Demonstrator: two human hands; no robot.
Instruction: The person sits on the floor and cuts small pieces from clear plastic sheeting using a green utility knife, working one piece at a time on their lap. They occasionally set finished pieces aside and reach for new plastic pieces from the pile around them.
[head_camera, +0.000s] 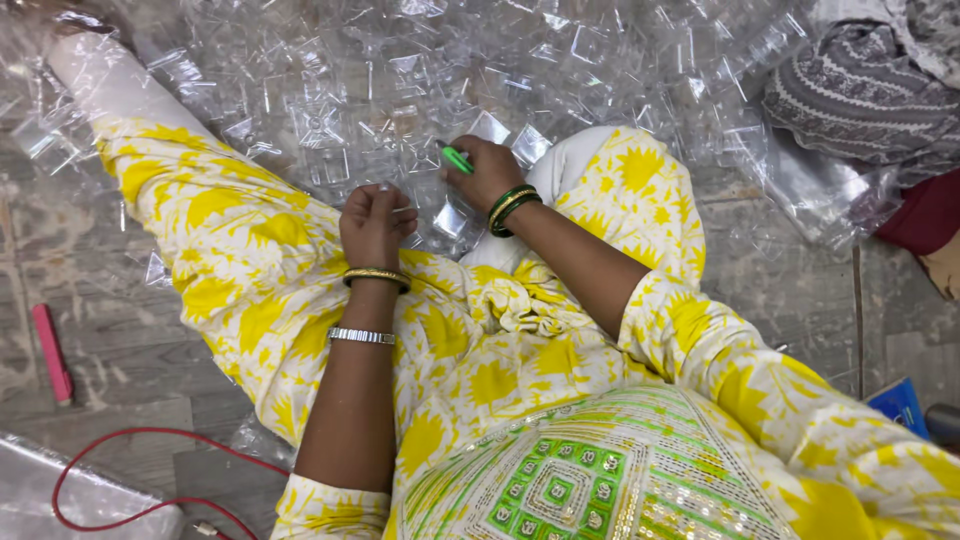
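So, looking down at someone sitting on the floor (130, 370) in a yellow-and-white flowered outfit, legs stretched toward the top of the frame. The right hand (487, 170), just above centre, is curled closed around a small green tool (457, 159). Only the short green end pokes out, pointing toward the upper left, so its long axis runs diagonally up-left from the hand. The left hand (375, 222), a bit lower and further left, is closed into a loose fist with the fingers pinched on something clear. I think it's one of the little plastic pieces, but it's too see-through to be sure. The two hands sit close together, with the green tip nearest the gap between them.

Right above both hands, filling the top of the frame, is a big heap of clear plastic pieces (400, 80) that look like small square trays or lids. They lie loose, with no container holding them. A few spill onto the lap beside the right wrist.

A pink stick-like thing (51, 352) lies at the left edge, a red wire (120, 440) loops at the lower left, and patterned grey cloth (860, 90) sits at the upper right.
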